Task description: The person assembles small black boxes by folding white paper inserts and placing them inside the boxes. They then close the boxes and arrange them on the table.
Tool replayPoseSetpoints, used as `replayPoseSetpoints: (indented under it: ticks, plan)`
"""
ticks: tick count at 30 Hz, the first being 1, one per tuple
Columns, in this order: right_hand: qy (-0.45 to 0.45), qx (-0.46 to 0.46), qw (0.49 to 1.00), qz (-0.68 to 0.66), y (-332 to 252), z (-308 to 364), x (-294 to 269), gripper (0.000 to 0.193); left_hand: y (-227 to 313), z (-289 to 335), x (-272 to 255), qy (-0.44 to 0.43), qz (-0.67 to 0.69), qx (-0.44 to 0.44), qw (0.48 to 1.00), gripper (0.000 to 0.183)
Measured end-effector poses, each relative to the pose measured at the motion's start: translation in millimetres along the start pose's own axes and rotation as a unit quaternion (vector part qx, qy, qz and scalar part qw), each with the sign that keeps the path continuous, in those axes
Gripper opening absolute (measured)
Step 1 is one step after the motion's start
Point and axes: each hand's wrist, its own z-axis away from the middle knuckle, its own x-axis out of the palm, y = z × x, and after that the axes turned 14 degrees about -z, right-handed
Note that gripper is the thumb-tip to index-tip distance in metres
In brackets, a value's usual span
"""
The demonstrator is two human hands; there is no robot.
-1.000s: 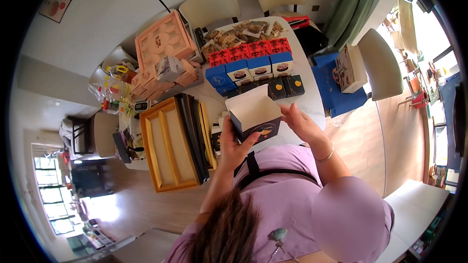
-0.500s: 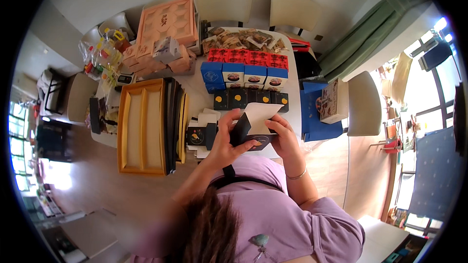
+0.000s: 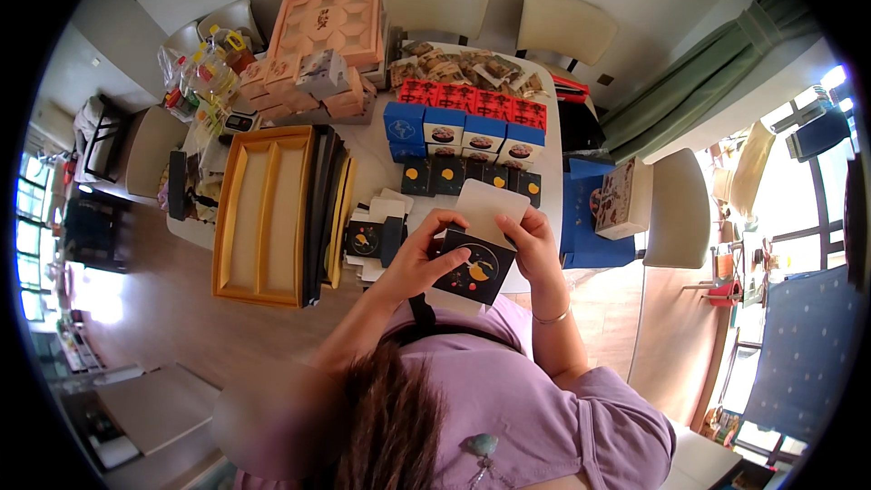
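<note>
Head | left hand (image 3: 417, 261) clasping black box (image 3: 464, 287) | right hand (image 3: 535, 249) pinching white flap (image 3: 491, 203) | patterned face (image 3: 482, 265) newly turned upward

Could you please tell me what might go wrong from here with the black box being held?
The right hand might crease the raised white flap of the black box, where its thumb seems to press. The left hand could nudge the cartons close beside it.

A gathered green fabric curtain (image 3: 726, 77) hangs near a cream, round-cornered chair (image 3: 564, 29); white-dotted blue cloth (image 3: 803, 345) hangs farther right.
</note>
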Motion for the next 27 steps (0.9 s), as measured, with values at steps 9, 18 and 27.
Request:
replayPoseSetpoints:
  ticks: [9,18,27]
  plan:
    - [0.086,-0.141,0.979,0.119,-1,2,0,0.018,21,-14,16,0.147,-0.450,0.143,0.869,0.111]
    - [0.057,-0.151,0.968,0.194,4,2,-3,0.019,16,-24,27,0.122,-0.471,0.116,0.866,0.084]
    - [-0.096,-0.143,0.943,0.286,-9,4,11,0.037,19,-27,26,0.077,-0.505,0.060,0.858,0.080]
